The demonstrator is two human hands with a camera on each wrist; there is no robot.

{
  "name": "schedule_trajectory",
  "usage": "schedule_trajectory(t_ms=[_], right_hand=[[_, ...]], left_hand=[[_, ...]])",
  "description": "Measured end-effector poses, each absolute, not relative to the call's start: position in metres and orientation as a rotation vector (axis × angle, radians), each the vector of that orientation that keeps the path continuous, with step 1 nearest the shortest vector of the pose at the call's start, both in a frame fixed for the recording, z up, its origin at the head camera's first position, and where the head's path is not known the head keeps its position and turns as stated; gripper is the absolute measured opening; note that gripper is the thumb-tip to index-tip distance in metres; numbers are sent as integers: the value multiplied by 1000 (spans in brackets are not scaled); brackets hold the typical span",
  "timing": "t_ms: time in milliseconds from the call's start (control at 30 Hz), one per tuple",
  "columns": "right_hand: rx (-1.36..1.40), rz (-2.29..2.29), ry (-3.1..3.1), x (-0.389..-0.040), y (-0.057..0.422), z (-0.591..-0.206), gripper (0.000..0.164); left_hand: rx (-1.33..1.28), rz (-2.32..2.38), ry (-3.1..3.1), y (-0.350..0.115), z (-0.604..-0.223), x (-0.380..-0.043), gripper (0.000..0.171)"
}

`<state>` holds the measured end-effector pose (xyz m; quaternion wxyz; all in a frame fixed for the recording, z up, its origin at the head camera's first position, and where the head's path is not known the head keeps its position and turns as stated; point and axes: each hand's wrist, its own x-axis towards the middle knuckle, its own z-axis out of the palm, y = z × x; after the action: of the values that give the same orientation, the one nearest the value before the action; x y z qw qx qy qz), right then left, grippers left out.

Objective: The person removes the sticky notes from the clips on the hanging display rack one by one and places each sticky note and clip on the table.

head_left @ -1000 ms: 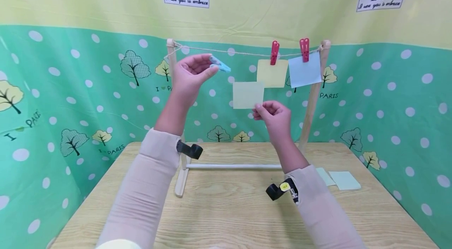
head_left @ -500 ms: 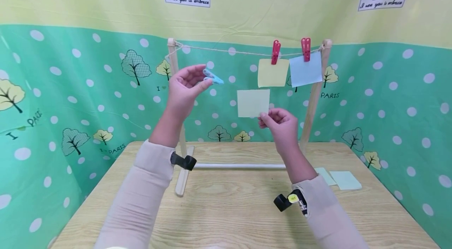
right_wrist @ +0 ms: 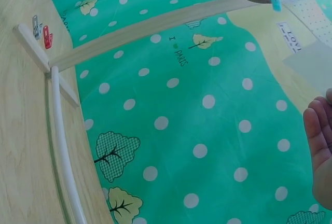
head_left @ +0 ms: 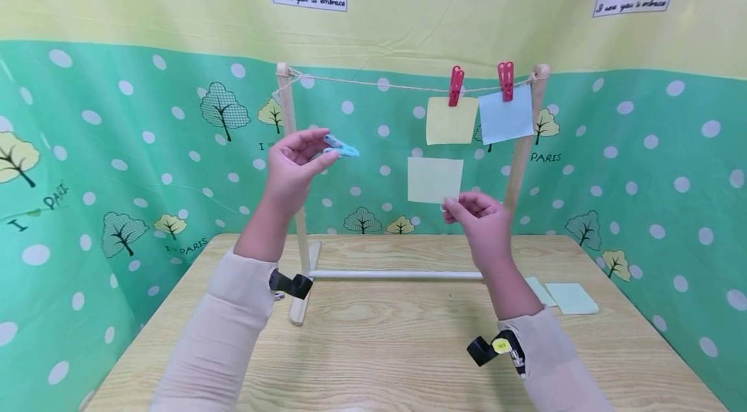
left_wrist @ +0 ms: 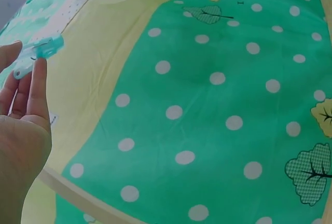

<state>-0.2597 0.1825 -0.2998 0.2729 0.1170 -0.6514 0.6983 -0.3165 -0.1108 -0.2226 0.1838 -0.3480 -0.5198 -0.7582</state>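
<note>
My left hand [head_left: 292,169] pinches a light blue clothespin [head_left: 341,146] between thumb and fingers, left of centre and below the string [head_left: 373,84]. The same clothespin [left_wrist: 42,49] shows in the left wrist view. By its lower right corner, my right hand [head_left: 481,227] holds a pale green square paper [head_left: 434,180] upright, under the yellow paper. A red clothespin [head_left: 456,86] fixes the yellow paper [head_left: 451,121] to the string. To its right, a second red clothespin [head_left: 507,82] fixes a blue paper [head_left: 506,115].
The string runs between two wooden posts [head_left: 516,169] joined low down by a white bar [head_left: 397,275]. Pale green papers [head_left: 570,298] lie on the table [head_left: 373,347] at right. In the right wrist view, a red clothespin [right_wrist: 47,37] and a grey one [right_wrist: 36,27] lie by the stand's foot.
Both hands have come down from the string. The left, with the blue clothespin, has shifted left; the right, with the pale green paper, has shifted right. The hanging papers stay in place.
</note>
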Motion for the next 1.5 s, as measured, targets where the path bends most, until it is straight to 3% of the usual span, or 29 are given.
schedule_trajectory(t_ms=[1033, 1500], right_hand=[[251, 1890, -1807, -235, 225, -336, 16], [65, 1885, -1825, -230, 245, -354, 20]], left_hand=[[-812, -2116, -1687, -142, -287, -298, 38], [-727, -2123, -1721, -166, -323, -293, 36]])
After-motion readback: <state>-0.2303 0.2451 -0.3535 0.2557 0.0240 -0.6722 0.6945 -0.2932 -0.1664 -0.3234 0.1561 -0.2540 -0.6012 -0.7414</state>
